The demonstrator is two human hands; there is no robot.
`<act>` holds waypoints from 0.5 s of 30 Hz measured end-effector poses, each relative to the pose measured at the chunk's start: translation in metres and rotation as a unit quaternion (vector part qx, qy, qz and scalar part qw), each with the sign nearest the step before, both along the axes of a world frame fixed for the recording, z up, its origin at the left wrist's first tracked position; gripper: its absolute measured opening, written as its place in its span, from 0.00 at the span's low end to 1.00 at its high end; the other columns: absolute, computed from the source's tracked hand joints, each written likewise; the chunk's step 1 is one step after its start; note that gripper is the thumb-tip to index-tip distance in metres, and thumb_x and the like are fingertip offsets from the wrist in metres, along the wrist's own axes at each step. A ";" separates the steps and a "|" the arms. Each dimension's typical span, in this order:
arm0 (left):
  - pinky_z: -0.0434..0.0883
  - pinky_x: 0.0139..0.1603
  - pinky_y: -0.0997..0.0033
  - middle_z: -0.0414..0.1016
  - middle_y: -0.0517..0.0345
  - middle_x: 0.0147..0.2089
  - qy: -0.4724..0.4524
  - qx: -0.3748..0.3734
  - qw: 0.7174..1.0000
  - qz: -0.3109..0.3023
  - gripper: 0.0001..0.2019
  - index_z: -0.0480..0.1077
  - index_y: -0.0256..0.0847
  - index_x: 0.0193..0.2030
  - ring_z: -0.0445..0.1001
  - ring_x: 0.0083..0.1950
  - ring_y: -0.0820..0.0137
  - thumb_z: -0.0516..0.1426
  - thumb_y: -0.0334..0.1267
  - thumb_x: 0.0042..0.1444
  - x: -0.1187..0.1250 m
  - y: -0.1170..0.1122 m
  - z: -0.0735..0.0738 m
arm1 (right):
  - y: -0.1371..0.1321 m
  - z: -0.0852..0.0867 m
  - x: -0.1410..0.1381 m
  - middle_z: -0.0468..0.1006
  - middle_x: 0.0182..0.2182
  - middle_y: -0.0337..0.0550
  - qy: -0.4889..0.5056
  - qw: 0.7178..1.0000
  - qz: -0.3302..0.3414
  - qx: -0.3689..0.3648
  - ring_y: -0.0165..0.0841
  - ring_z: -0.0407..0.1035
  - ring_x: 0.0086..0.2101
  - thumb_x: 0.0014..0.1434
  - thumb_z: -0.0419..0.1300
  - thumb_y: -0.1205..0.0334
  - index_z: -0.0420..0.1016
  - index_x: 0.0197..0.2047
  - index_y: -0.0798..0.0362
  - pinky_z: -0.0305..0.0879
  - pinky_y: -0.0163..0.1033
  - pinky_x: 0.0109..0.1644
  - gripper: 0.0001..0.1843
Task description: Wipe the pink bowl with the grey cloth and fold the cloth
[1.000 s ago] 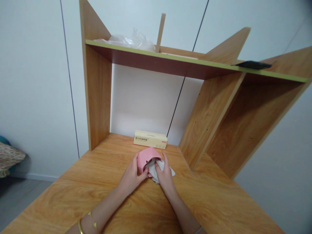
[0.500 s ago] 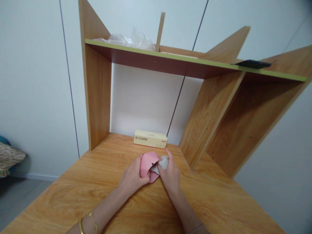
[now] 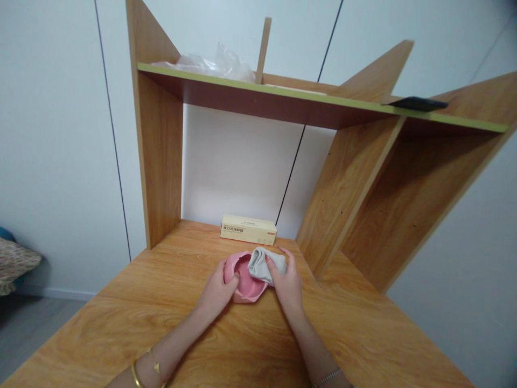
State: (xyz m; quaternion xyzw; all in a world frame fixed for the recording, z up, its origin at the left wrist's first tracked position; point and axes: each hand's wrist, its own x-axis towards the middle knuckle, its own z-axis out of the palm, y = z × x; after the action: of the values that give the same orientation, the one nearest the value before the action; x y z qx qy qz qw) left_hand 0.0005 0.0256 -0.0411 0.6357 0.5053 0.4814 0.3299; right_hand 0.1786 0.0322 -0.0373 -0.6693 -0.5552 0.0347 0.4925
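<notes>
A pink bowl-like piece [image 3: 244,283] lies on the wooden desk [image 3: 121,318], its hollow facing up. My left hand [image 3: 216,293] grips its left rim with thumb and fingers. My right hand [image 3: 287,285] is closed on a grey-white cloth [image 3: 264,264], which is bunched over the bowl's right rim. Both wrists rest low over the desk.
A long cream box [image 3: 248,230] lies just behind the hands against the white back panel. Wooden uprights stand left and right of the bay. The green-edged shelf [image 3: 283,94] above carries a clear plastic bag [image 3: 210,63] and a dark flat object [image 3: 420,103].
The pink piece has been turned from upright in my left hand to lying hollow-up on the desk. My right hand has pulled the cloth up and to the right, out of the hollow.
</notes>
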 end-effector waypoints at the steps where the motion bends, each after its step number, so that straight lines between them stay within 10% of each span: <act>1: 0.66 0.47 0.64 0.73 0.49 0.43 -0.016 -0.007 1.000 0.009 0.17 0.64 0.36 0.46 0.72 0.44 0.63 0.51 0.37 0.48 0.000 0.002 -0.002 | 0.003 -0.003 0.004 0.76 0.35 0.45 0.005 1.000 -0.013 -0.003 0.38 0.70 0.35 0.52 0.50 0.45 0.62 0.52 0.52 0.61 0.37 0.34 0.28; 7: 0.55 0.11 0.79 0.60 0.71 0.12 -0.186 -0.129 0.973 -0.034 0.18 0.61 0.38 0.40 0.57 0.10 0.76 0.50 0.50 0.49 0.001 0.007 -0.009 | 0.014 -0.017 0.036 0.74 0.39 0.53 -0.048 0.993 -0.091 -0.062 0.43 0.69 0.40 0.53 0.50 0.50 0.67 0.44 0.55 0.61 0.42 0.38 0.22; 15: 0.51 0.08 0.84 0.53 0.76 0.10 -0.303 -0.172 0.928 -0.129 0.24 0.60 0.39 0.40 0.47 0.08 0.82 0.52 0.57 0.46 0.012 -0.006 0.000 | 0.020 -0.033 0.035 0.76 0.27 0.44 -0.072 0.992 -0.045 -0.093 0.43 0.70 0.34 0.51 0.57 0.53 0.72 0.33 0.51 0.61 0.52 0.41 0.11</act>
State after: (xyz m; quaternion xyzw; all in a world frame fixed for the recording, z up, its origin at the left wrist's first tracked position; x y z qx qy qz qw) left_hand 0.0120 0.0196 -0.0413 0.4526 0.3704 0.5099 0.6309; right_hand 0.2136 0.0521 -0.0698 -0.7374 -0.5524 0.0155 0.3884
